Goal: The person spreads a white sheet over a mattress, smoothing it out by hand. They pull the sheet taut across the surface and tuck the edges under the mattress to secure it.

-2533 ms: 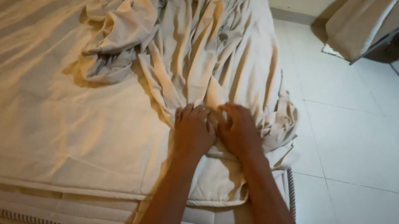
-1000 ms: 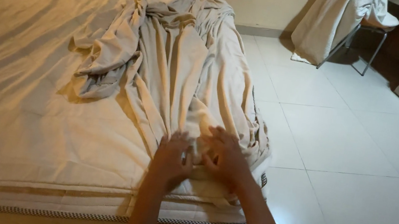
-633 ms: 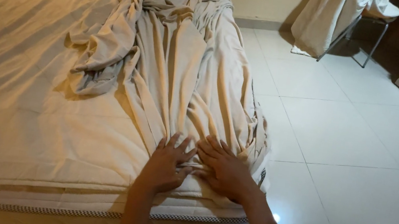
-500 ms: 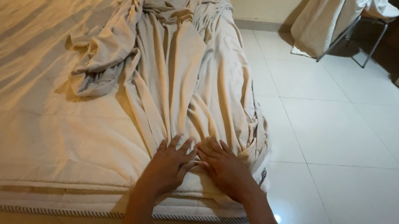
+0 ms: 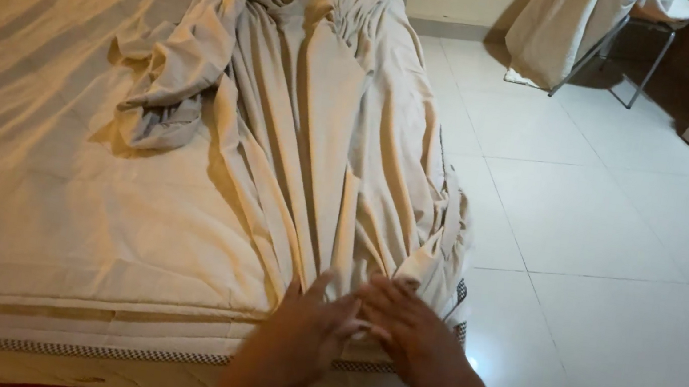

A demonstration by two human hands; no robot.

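**Both hands flat on sheet at bed corner**

Left hand lies palm down on the sheet, fingers spread and apart, gripping nothing. Right hand sits just beside it, also palm down, fingers loosely apart, pressing the cloth rather than pinching it. Fingertips of the two hands almost touch. Both rest at the near right corner of the mattress, where the sheet's bunched end hangs over the edge.

The sheet is a beige cloth, gathered in long folds running from the hands up toward the far end of the bed. A twisted clump of it lies to the left of the main folds, near the bed's middle. The rest of the mattress is covered in smooth, lightly wrinkled fabric. Checked piping runs along the mattress edge below the hands.

White tiled floor to the right. A chair with cloth draped beside it stands far right, well apart from the bed
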